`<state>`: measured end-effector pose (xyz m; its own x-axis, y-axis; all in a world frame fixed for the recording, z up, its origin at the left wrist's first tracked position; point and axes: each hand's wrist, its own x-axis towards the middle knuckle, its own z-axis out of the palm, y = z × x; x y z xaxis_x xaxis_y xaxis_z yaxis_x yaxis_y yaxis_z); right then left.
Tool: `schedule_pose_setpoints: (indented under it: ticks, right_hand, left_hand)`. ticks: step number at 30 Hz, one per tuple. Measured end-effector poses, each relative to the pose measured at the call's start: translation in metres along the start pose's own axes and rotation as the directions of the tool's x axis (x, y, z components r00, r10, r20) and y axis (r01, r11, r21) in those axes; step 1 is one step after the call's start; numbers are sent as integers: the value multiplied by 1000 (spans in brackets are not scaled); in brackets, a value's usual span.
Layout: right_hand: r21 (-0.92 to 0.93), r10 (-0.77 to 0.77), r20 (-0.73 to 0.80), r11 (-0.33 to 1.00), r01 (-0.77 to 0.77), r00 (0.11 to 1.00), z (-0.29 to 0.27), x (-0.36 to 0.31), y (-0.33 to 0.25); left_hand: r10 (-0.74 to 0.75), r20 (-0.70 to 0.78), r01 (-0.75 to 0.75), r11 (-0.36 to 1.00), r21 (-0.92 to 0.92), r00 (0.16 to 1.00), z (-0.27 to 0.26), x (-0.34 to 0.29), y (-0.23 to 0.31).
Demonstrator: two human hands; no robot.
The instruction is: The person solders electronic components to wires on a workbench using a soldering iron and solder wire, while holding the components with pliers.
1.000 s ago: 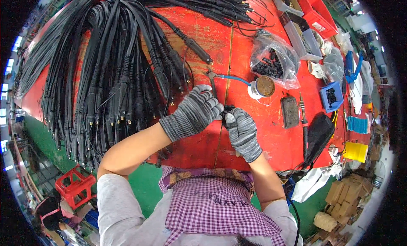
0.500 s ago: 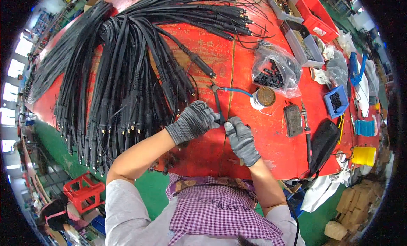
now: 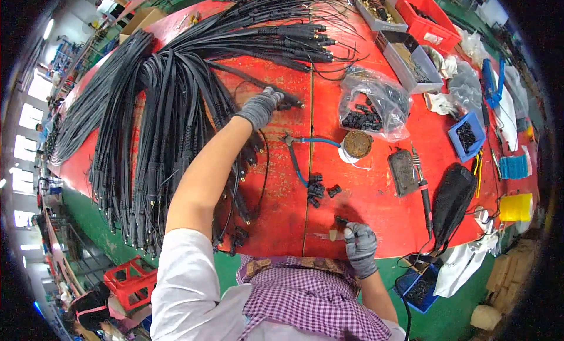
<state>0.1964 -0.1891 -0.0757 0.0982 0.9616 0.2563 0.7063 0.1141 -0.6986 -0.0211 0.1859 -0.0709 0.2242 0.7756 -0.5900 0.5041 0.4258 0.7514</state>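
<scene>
My left hand (image 3: 260,109), in a grey striped knit glove, reaches across the table and is closed on a black cable (image 3: 289,100) near its thick plug end. That end points right, with a metal tip. Close to the near table edge, my gloved right hand (image 3: 360,247) pinches a small black plastic part (image 3: 341,221). Between the hands lie blue-handled cutting pliers (image 3: 298,161). Several loose black plastic parts (image 3: 315,191) sit by the end of their handle.
A large pile of black cables (image 3: 170,117) covers the left side. To the right are a clear bag of black parts (image 3: 364,117), a round tin (image 3: 357,144), a soldering iron (image 3: 424,200), a blue bin (image 3: 467,135) and a red crate (image 3: 429,23).
My left hand has moved up and away to the cable end. My right hand has drawn back toward the near edge. Loose black parts now show beside the pliers.
</scene>
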Motion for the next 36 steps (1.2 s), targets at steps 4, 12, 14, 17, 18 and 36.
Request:
schedule_pose_setpoints:
  ticks: [4,12,14,17,18,36]
  right_hand:
    - [-7,109,-2,994,-109,994,-4,-1,-3]
    - [-19,26,5,999,-26,1000,1,9,-18]
    - [-68,156,101,986,-149,983,-11,10,-35]
    - [-52,56,58,997,-53,997,-1,-4,-27]
    - [-74,84,16,994,-82,996,-1,-7,-27]
    - [-37,-223,204,971,235,953,36,45,-68]
  left_hand:
    - [617,222,-269,-17,963,755,9,15,-3]
    - [558,76,-188,146,971,826,31,61,20]
    - [419,67,-165,203,965,906,44,44,49]
    - [466,44,-168,228,959,884,36,33,40]
    - [458,31,-157,241,958,889,36,26,41]
    - [703,321,-262,-195,945,635,-129,-189,-84]
